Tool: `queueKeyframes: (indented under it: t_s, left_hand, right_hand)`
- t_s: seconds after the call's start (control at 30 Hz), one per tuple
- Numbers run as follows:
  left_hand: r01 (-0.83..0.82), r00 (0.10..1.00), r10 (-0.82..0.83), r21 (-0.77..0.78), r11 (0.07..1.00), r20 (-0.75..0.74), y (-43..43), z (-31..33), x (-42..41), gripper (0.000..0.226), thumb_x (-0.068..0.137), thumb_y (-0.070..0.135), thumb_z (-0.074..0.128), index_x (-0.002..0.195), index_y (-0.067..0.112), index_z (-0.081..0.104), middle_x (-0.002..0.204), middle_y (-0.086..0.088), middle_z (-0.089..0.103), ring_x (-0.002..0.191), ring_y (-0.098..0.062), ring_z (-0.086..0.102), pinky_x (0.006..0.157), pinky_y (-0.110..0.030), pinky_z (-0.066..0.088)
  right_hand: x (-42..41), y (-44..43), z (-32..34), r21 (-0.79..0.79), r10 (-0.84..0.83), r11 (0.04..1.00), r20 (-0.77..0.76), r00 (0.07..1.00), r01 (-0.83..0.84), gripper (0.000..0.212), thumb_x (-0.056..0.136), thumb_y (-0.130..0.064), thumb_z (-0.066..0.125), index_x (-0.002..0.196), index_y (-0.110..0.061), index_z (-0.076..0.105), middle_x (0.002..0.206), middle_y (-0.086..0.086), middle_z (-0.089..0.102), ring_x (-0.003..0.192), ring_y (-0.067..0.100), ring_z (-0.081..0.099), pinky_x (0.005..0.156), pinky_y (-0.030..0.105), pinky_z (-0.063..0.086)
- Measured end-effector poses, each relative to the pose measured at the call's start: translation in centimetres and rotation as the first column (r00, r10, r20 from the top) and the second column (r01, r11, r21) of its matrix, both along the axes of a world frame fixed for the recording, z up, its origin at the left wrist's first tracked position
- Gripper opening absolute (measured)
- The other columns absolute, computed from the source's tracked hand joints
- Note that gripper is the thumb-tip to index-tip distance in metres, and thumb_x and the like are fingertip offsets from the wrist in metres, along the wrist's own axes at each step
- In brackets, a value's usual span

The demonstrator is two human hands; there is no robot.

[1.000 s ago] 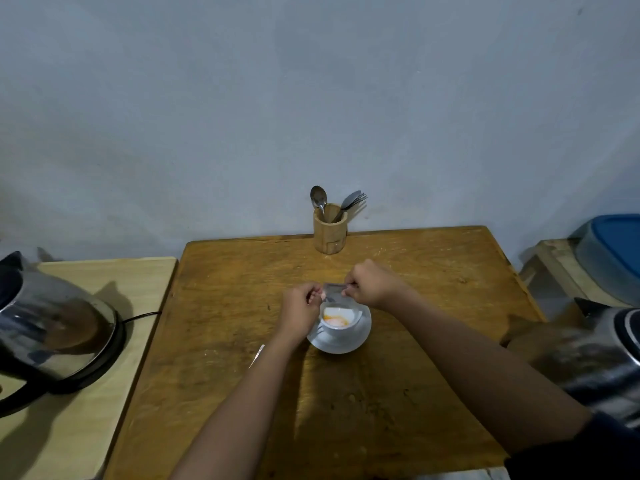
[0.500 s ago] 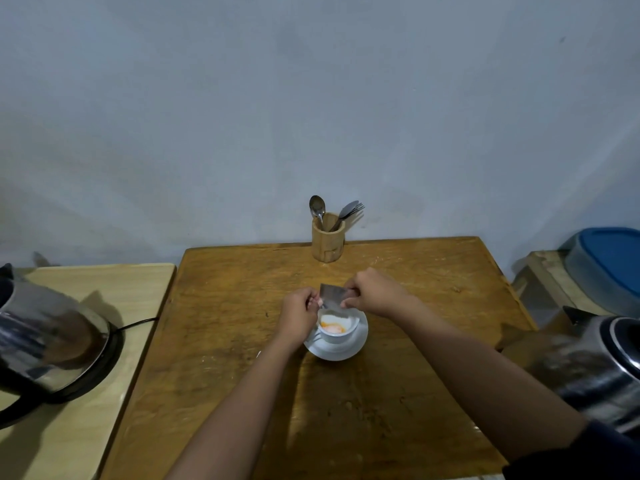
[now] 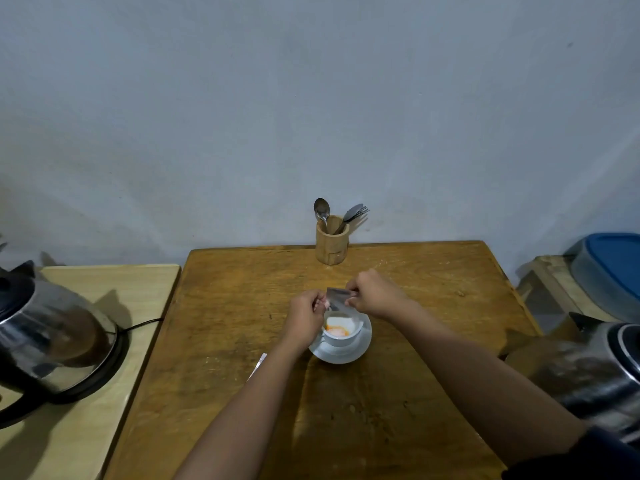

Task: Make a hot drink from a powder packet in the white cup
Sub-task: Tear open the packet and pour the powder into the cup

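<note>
White cup [image 3: 341, 332] sits on a saucer [image 3: 341, 351] mid-table [image 3: 398, 393], orange powder [image 3: 336, 331] heaped in the bottom. No water in it as far as I can tell.

Silver packet [image 3: 336, 297] is held right above the cup, pinched at both ends: left hand [image 3: 304, 315] closed on its left edge, right hand [image 3: 372, 294] closed on its right edge. Packet looks tipped toward the cup; can't tell whether it's empty or powder is falling.

Thin silver strip [image 3: 258, 365] lies on the table beside the left forearm, probably the torn-off top, but too small to be sure.

Wooden holder [image 3: 331, 245] with a spoon [image 3: 322, 211] and other cutlery stands at the far table edge, well apart from the cup. Steel kettle [image 3: 52, 337] on its base sits on the lighter side table [image 3: 138, 282] to the left, cord attached. Second kettle [image 3: 595, 368] at the right edge of view. Blue-lidded tub [image 3: 613, 268] far right.

Status, my read:
- done: packet opened, powder mostly or fully in the cup
- left: finish emptying, drop the packet, pour hot water, take a spoon, stir
- roughly a third of the way

Unknown: which kettle holds hot water, nothing shows it.
</note>
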State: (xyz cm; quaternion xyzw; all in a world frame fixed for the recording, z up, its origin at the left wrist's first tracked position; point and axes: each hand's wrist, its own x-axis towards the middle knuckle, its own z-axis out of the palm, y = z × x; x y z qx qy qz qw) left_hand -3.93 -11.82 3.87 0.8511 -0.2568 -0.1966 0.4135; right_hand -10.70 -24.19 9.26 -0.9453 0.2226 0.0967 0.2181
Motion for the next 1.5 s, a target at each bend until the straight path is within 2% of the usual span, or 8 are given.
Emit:
queueKeyframes:
  t_s: [0.17,0.37,0.5,0.6,0.9,1.03,1.2,1.5]
  left_hand:
    - [0.054,0.998,-0.055,0.014,0.998,0.043,0.1,-0.2,0.1,0.015,0.09,0.005,0.049,0.093,0.006,0.064,0.084,-0.004,0.059,0.076,-0.014,0.052,0.059,-0.016,0.037]
    - [0.084,0.995,-0.085,0.023,0.996,0.046,0.3,-0.5,0.6,0.016,0.089,0.003,0.048,0.088,0.005,0.064,0.081,-0.005,0.057,0.075,-0.015,0.051,0.056,-0.017,0.035]
    - [0.089,0.995,-0.09,0.024,0.996,0.05,0.2,-0.5,0.7,0.016,0.09,0.004,0.049,0.089,0.006,0.064,0.083,-0.005,0.06,0.076,-0.015,0.053,0.057,-0.017,0.037]
    - [0.09,0.995,-0.091,0.027,0.996,0.04,0.2,-0.5,0.8,0.016,0.09,0.004,0.048,0.089,0.006,0.064,0.087,-0.007,0.062,0.08,-0.017,0.055,0.06,-0.018,0.039]
    - [0.117,0.992,-0.119,0.048,0.992,0.037,0.5,-1.0,0.6,0.016,0.09,0.005,0.049,0.091,0.008,0.065,0.085,-0.001,0.059,0.072,-0.007,0.05,0.057,-0.014,0.037]
    - [0.061,0.998,-0.061,0.011,0.998,0.021,0.6,-0.9,0.5,0.015,0.09,0.005,0.05,0.091,0.007,0.065,0.083,-0.002,0.06,0.072,-0.009,0.052,0.059,-0.014,0.039]
    - [-0.003,1.0,0.002,-0.038,0.999,-0.03,0.6,-0.8,0.1,0.013,0.089,0.009,0.053,0.092,0.006,0.065,0.087,-0.007,0.062,0.08,-0.016,0.055,0.063,-0.018,0.041]
    - [-0.171,0.969,0.134,-0.177,0.969,-0.206,4.7,-0.7,1.9,0.021,0.086,0.009,0.06,0.071,0.023,0.061,0.065,0.005,0.055,0.065,-0.01,0.05,0.061,-0.017,0.042]
  right_hand:
    - [0.3,0.3,-0.1,-0.077,0.034,0.996,-0.054,0.998,-0.038,0.014,0.085,-0.018,0.064,0.095,-0.008,0.067,0.078,0.003,0.059,0.073,0.019,0.056,0.068,0.034,0.049]
    - [0.6,0.3,0.3,-0.179,0.112,0.975,-0.131,0.985,-0.135,0.018,0.087,-0.021,0.061,0.07,-0.014,0.058,0.071,0.004,0.053,0.071,0.023,0.053,0.063,0.032,0.042]
    - [0.6,0.4,0.2,-0.154,0.133,0.976,-0.125,0.983,-0.151,0.014,0.089,-0.013,0.055,0.087,-0.007,0.067,0.078,0.007,0.061,0.073,0.023,0.057,0.063,0.033,0.045]
    - [0.7,0.3,-0.1,-0.154,0.144,0.975,-0.115,0.983,-0.161,0.014,0.087,-0.005,0.053,0.079,-0.009,0.064,0.074,0.005,0.059,0.073,0.024,0.058,0.063,0.032,0.046]
    - [0.3,0.1,-0.1,-0.171,0.171,0.965,-0.154,0.973,-0.196,0.016,0.088,-0.02,0.061,0.095,-0.007,0.067,0.079,0.002,0.054,0.075,0.019,0.051,0.066,0.031,0.04]
    - [0.2,-0.2,-0.2,-0.094,0.156,0.981,-0.144,0.977,-0.17,0.019,0.088,-0.021,0.06,0.069,-0.019,0.059,0.069,-0.004,0.05,0.067,0.014,0.048,0.057,0.027,0.038]
    - [0.3,0.0,-0.7,-0.012,0.012,1.0,-0.034,0.999,-0.012,0.014,0.087,-0.018,0.06,0.088,-0.007,0.068,0.079,0.006,0.063,0.07,0.016,0.054,0.063,0.033,0.046]
    - [1.3,3.4,-1.7,0.322,-0.255,0.933,0.281,0.925,0.159,0.016,0.078,-0.013,0.07,0.067,-0.01,0.059,0.064,0.004,0.052,0.062,0.014,0.046,0.062,0.036,0.046]
